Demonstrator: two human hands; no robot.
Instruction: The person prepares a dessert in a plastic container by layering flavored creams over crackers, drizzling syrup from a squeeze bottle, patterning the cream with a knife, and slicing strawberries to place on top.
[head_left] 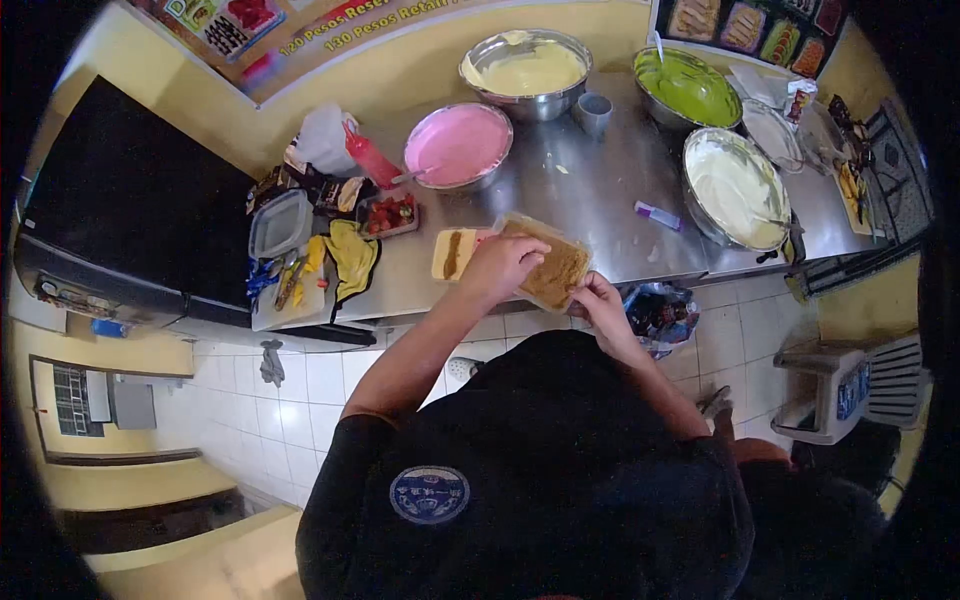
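My right hand (603, 305) grips the right edge of a clear plastic container (515, 222) filled with brown crumbs (560, 272). My left hand (505, 262) is over the left part of that container, its fingertips pinched together above the crumbs. What lies between those fingertips is too small to make out. Just left of this hand, a small tub of pale cream (441, 258) with a brown strip of crumbs (453, 254) across it sits on the steel table (610, 215). Something pink beside the tub is partly hidden by the hand and container.
Steel bowls hold pink cream (460, 145), yellow cream (528, 72), green cream (690, 88) and white cream (735, 185). Strawberries (390, 213), a yellow cloth (352, 258) and a clear lidded box (281, 224) are at left. A purple-capped tube (657, 215) lies at right.
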